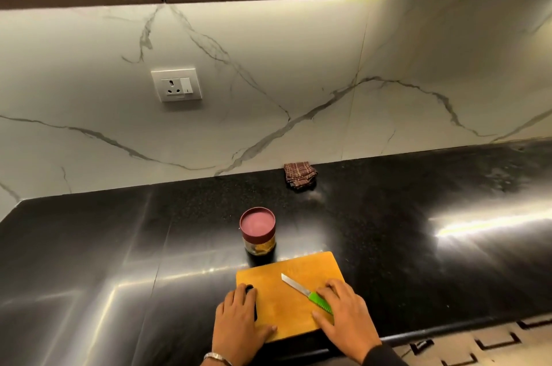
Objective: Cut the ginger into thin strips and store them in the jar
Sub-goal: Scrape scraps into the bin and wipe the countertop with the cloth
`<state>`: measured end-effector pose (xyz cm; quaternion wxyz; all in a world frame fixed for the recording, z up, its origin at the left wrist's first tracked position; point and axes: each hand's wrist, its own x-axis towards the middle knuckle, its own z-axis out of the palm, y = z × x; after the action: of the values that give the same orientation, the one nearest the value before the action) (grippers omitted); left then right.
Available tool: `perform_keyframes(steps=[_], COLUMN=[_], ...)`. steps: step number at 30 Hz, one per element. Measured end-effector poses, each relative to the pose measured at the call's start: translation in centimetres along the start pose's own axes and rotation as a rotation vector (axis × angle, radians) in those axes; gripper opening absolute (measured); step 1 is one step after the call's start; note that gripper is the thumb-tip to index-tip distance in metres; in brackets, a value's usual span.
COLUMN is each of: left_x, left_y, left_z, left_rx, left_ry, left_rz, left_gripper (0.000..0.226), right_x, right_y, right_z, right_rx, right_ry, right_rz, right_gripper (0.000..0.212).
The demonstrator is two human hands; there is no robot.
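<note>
While both hands rest on the board (286, 300), a cloth (300, 176) lies beyond the jar (257, 229).

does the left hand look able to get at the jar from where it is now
Probably yes: the left hand lies flat on the cutting board's left edge, and the lidded jar stands just beyond the board, with only bare counter between.
</note>
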<state>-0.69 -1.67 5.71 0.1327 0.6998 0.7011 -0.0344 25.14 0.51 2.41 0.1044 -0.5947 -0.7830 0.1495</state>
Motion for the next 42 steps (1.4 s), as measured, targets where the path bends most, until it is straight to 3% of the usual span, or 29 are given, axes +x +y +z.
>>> perform_keyframes(steps=[4,9,13,16,20,23,25,30,36,42], left_x=[1.0,4.7,10.2,15.3,22.3,25.8,27.3,30.9,34.3,36.1], left_y=[1.2,4.9,8.7,10.9,12.3,12.3,12.2,11.6,12.2,13.5], left_z=[-1.4,-3.6,-5.8,-6.9,-8.2,-9.3,-10.1,-11.1,-11.7,-12.2], left_rx=[-0.001,-0.344,-0.502,-0.703,-1.094,-1.213,-1.242,-1.198,-1.322,-1.382], left_ry=[0.048,0.118,0.109,0.079,0.023,-0.015,-0.086,-0.041,-0.028,-0.090], left_rz=[-0.025,0.136,0.275,0.189,-0.088,-0.282,-0.361,-0.402,-0.460,-0.456], left_gripper=[0.078,0.047,0.047,0.041,0.024,0.014,0.019,0.017,0.056,0.041], right_x=[0.9,4.5,10.3,15.0,21.3,25.1,27.2,31.6,36.1,39.3], right_y=[0.2,2.1,4.1,5.5,7.6,9.1,10.0,11.6,11.5,10.2], right_z=[0.3,-1.1,-4.1,-5.8,-7.0,-7.5,-7.7,-8.3,-8.0,-7.2], right_rx=[0.012,0.009,0.103,0.227,0.305,0.335,0.344,0.405,0.682,1.031], right_ry=[0.052,0.116,-0.019,-0.039,-0.130,-0.174,-0.198,-0.206,-0.171,-0.152], right_rz=[-0.035,-0.062,-0.054,0.012,0.114,0.165,0.182,0.246,0.359,0.495], right_gripper=[0.048,0.061,0.064,0.056,0.058,0.059,0.060,0.061,0.079,0.077])
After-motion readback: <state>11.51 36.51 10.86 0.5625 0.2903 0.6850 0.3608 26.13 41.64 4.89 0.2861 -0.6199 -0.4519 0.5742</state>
